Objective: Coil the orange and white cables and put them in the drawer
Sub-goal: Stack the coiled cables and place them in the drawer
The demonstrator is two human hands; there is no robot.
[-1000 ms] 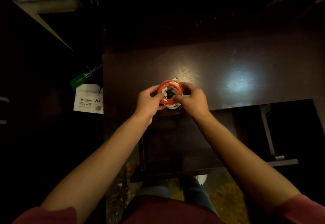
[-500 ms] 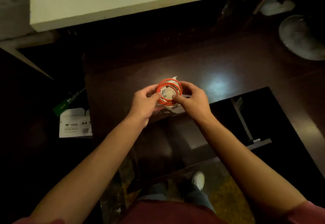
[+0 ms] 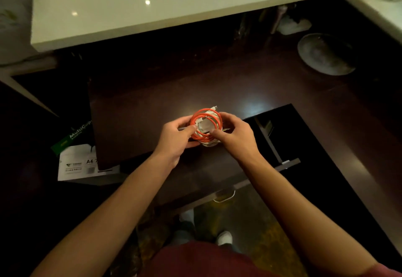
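The orange cable [image 3: 203, 115] is wound into a small round coil, with the white cable [image 3: 208, 144] coiled under and inside it. Both hands hold this bundle at the front edge of the dark wooden desk [image 3: 139, 111]. My left hand [image 3: 177, 134] grips its left side, thumb on top. My right hand [image 3: 236, 134] pinches the right side, thumb pressing the loops. Right below the hands, the dark drawer [image 3: 206, 174] is pulled out toward me, its inside mostly in shadow.
A white counter ledge [image 3: 152, 9] runs across the back. A grey round dish [image 3: 326, 54] lies on the desk at the right. An A4 paper box [image 3: 75, 163] stands on the floor at the left. A metal drawer rail [image 3: 272, 144] shows at the right.
The view has tilted up and shifted, showing more counter and desk. Both hands keep holding the coiled bundle in about the same place over the drawer's back edge.
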